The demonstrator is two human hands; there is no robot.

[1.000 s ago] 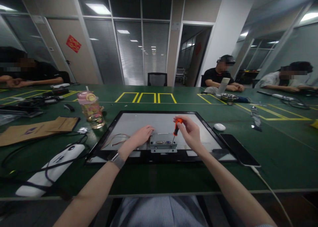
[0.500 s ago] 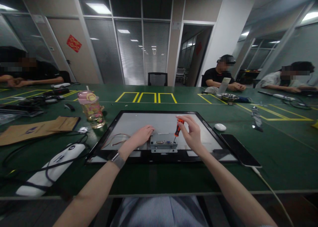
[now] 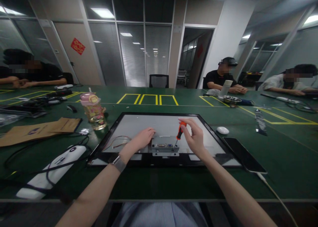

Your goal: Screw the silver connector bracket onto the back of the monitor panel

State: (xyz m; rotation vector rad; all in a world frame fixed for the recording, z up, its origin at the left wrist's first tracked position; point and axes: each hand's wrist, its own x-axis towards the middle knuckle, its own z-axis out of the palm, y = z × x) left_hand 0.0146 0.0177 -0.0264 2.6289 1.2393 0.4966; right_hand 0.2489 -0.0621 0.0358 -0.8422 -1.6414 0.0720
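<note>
A flat display panel (image 3: 139,124) with a black frame lies on the table before me. On its near edge stands a grey metal bracket (image 3: 159,150) with connector ports. My right hand (image 3: 195,136) is closed round the handle of a red-and-black screwdriver (image 3: 181,131), held slightly tilted. Its tip comes down at the bracket's right part; a screw there is too small to make out. My left hand (image 3: 142,139) is closed at the bracket's left end, fingertips against it, the thumb hidden. Thin wires (image 3: 119,141) lie on the panel by my left wrist.
Left of the panel are a pink-lidded bottle (image 3: 93,111), a brown paper bag (image 3: 42,129) and a white power strip (image 3: 53,170) with cables. A phone (image 3: 244,154) on a cable and a white case (image 3: 223,130) lie to the right. Several people sit across the table.
The view has tilted slightly, so everything sits a little lower in the picture. Both hands keep their places at the bracket, and the screwdriver stays in my right hand.
</note>
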